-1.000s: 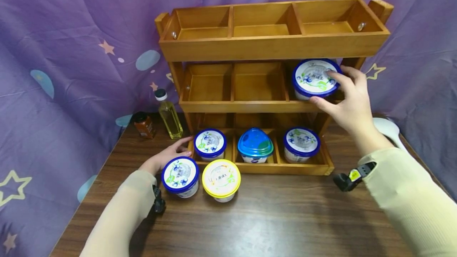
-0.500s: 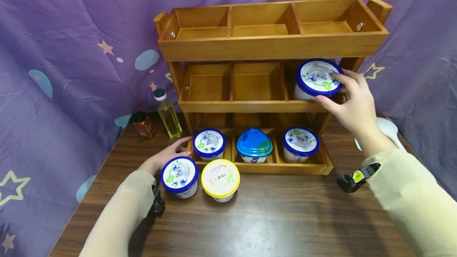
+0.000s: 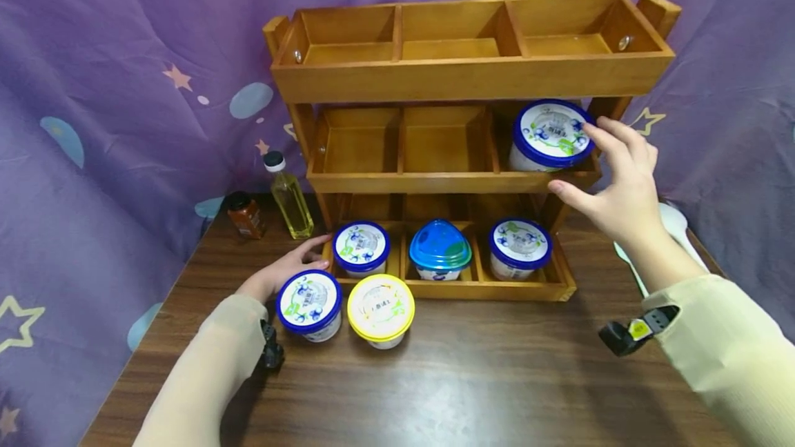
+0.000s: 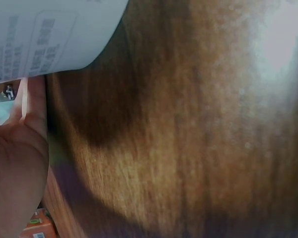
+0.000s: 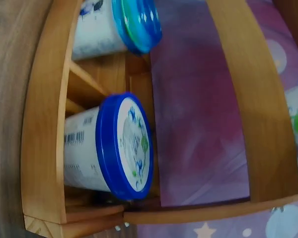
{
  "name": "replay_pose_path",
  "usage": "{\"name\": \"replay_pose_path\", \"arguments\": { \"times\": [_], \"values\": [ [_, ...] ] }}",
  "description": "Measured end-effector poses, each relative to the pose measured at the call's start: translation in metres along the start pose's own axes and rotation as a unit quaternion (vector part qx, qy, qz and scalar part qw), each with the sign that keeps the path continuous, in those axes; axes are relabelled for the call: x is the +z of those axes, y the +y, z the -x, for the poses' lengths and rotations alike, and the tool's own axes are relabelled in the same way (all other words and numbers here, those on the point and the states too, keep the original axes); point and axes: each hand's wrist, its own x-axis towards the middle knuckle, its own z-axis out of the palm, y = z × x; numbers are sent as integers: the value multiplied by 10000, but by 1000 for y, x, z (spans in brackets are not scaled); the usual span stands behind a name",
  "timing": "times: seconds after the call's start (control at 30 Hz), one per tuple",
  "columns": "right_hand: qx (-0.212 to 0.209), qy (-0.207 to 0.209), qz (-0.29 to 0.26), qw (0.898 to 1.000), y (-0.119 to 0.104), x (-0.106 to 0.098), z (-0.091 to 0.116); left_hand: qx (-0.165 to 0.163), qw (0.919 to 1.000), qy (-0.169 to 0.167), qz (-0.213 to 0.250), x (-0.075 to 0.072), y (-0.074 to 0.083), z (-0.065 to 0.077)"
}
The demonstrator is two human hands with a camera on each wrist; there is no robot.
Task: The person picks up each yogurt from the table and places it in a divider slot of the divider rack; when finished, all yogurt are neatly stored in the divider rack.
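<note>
In the head view my right hand point(image 3: 624, 188) is beside a blue-lidded tub point(image 3: 553, 131) in the middle shelf's right compartment. Its fingers and thumb are spread; the index fingertip is at the lid's edge, and I cannot tell whether it touches. My left hand point(image 3: 282, 274) rests at the lower left end of the wooden rack point(image 3: 472, 78), fingers extended, partly hidden behind a blue-lidded tub point(image 3: 308, 302) on the table. A yellow-lidded tub point(image 3: 381, 309) stands next to that one. On the bottom shelf are a blue-lidded tub point(image 3: 361, 247), a blue triangular-lidded tub point(image 3: 439, 247) and another blue-lidded tub point(image 3: 520, 243).
An oil bottle point(image 3: 288, 199) and a small dark-capped jar point(image 3: 246, 216) stand left of the rack. To the right, behind my right forearm, lies a white spoon-shaped utensil point(image 3: 673, 223). A purple curtain point(image 3: 155, 33) hangs behind the wooden table point(image 3: 447, 378).
The right hand has loosened from the tub and drawn back slightly to the right, its fingers spreading. The tub now sits in the middle shelf's right compartment. The left hand has hardly moved.
</note>
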Motion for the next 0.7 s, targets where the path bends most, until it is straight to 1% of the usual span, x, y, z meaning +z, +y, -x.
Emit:
{"name": "replay_pose_path", "arguments": {
  "times": [0.17,0.23,0.33,0.43,0.57,0.7],
  "values": [
    [-375,230,-162,9989,-11,3,4,-13,10000,-18,-45,-1,1,2],
    [-413,269,-318,9983,-16,4,6,-69,10000,-6,-34,-1,1,1],
    [-368,194,-745,9964,-25,7,9,-119,9999,23,-24,0,1,1],
    [-348,-103,-1283,9911,-33,14,15,-152,9999,72,18,0,0,0],
    [-474,-699,-1825,9796,-41,32,31,-145,9999,85,12,0,0,1],
    [-527,-1370,-1850,9717,-49,53,51,-179,9998,115,26,1,2,1]
  ]
}}
